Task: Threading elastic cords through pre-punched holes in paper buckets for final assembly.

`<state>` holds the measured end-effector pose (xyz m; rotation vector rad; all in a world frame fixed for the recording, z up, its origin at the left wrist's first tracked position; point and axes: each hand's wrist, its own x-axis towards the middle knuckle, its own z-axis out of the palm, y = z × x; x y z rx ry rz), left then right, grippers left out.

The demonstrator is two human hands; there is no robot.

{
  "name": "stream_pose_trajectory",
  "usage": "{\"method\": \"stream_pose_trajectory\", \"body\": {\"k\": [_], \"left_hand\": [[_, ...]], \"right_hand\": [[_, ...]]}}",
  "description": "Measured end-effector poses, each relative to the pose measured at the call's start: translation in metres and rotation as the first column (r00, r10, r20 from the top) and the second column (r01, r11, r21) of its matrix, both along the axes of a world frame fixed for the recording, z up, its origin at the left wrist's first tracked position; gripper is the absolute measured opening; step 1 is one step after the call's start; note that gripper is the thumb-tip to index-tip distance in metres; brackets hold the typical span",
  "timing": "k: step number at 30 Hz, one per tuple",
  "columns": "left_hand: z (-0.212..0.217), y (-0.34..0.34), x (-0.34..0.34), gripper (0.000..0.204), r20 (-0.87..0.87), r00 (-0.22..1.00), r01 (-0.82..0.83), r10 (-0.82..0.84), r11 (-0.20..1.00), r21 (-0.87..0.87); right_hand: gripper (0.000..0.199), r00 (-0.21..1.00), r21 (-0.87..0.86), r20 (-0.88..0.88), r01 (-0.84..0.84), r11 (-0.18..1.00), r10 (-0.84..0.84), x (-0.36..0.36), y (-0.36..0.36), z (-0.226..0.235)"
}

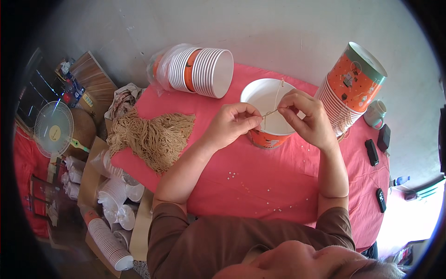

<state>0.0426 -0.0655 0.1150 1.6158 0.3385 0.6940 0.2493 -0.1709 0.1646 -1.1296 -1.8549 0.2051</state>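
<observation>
Over a paper bucket, white inside with an orange printed outside, my two hands pinch a thin tan string. My left hand has thumb and forefinger closed on one part of it. Thumb and fingers of my right hand close on another part, a short way off. From there a strand runs up to the bucket's far rim. Whether the string is knotted between my fingers is too small to tell. A large bundle of tan strings lies on the table left of my left forearm.
Nested buckets in plastic lie at the back left of the pink-covered table. Another tall stack stands at the right, near a mug and small black objects. White bits dot the cloth. A carton holds cups at lower left.
</observation>
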Motion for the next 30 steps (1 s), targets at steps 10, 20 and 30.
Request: {"method": "stream_pose_trajectory", "body": {"k": [10, 20, 30], "left_hand": [[0.001, 0.000, -0.001, 0.011, 0.046, 0.996, 0.077, -0.070, 0.979, -0.188], [0.000, 0.000, -0.003, 0.011, 0.061, 0.994, 0.105, -0.095, 0.974, -0.202], [-0.006, -0.004, 0.001, 0.013, 0.036, 0.999, -0.001, 0.001, 1.000, 0.013]], "right_hand": [[0.006, 0.991, 0.094, 0.133, -0.030, 0.995, 0.018, -0.008, 0.008, -0.010], [0.006, 0.986, 0.127, 0.160, 0.019, 0.992, -0.039, -0.014, 0.012, -0.014], [0.005, 0.990, -0.037, 0.137, -0.023, 0.999, 0.028, -0.012, 0.012, -0.016]]}}
